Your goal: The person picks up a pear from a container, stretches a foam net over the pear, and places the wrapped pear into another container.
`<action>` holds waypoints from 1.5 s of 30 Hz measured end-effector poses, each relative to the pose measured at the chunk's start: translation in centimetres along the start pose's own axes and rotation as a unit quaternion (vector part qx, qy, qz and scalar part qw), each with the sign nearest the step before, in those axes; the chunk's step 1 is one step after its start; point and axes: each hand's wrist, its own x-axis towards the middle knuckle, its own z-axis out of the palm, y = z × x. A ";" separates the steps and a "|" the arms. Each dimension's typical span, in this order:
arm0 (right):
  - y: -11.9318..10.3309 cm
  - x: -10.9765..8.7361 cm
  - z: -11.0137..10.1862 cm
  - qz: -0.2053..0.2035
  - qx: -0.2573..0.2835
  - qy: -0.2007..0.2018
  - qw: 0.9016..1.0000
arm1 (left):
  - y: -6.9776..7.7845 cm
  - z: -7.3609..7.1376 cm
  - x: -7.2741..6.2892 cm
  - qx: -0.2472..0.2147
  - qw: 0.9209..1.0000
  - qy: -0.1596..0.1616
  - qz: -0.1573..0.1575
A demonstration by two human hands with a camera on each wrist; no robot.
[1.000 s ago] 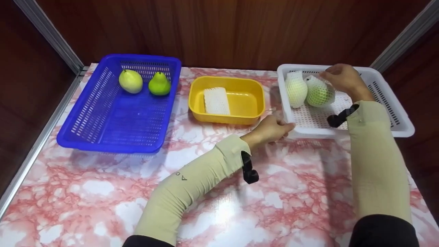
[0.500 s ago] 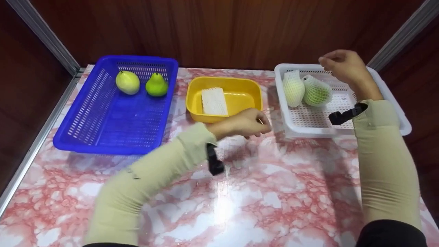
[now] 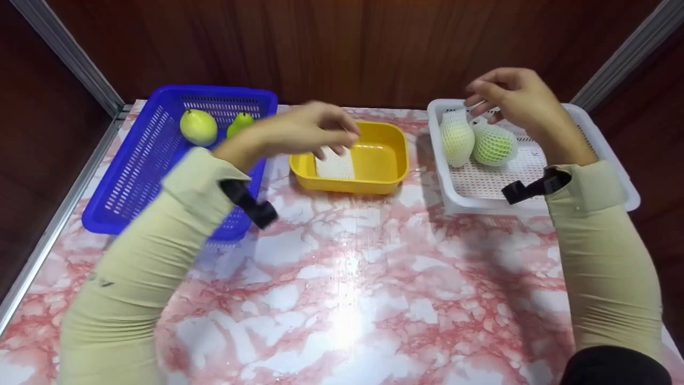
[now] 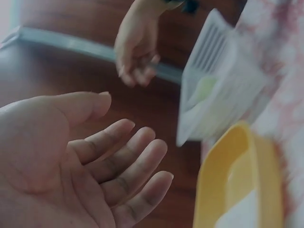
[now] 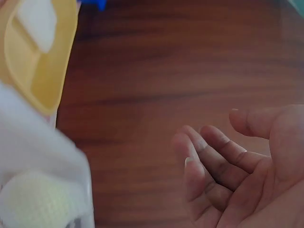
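Observation:
My left hand (image 3: 299, 130) hovers between the blue basket (image 3: 120, 187) and the yellow bin (image 3: 347, 186), its fingers loosely spread around nothing, as the left wrist view confirms. A white foam net sleeve (image 3: 335, 167) lies in the bin, partly hidden by that hand. Above the white basket (image 3: 481, 206) my right hand (image 3: 521, 99) hangs with relaxed, bare fingers. Below it, in the basket, lie a pale pear in a foam net (image 3: 457, 140) and a green pear in a foam net (image 3: 494, 145). The blue basket holds a yellowish pear (image 3: 199, 127) and a green pear (image 3: 240, 123), the latter partly covered by my left wrist.
All three containers stand in a row along the back of a red-and-white marbled table (image 3: 342, 299). A dark wooden panel (image 3: 368, 48) rises behind them, with metal-edged panels at both sides.
My left hand has left the white basket's near corner and swung left over the yellow bin's left side. My right hand has risen away from the netted pears, which stay in place.

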 end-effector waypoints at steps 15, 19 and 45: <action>-3.5 -2.6 7.1 -0.058 -0.021 -0.075 0.995 | -6.5 -12.0 -6.1 -0.194 0.962 0.190 -0.041; -3.8 -2.7 9.6 -0.056 0.013 -0.102 0.993 | -9.0 -13.6 -7.1 -0.270 0.933 0.233 -0.059; -2.0 -5.0 25.2 -0.017 0.049 -0.304 0.951 | -17.8 -13.8 -7.0 -0.245 0.833 0.459 -0.189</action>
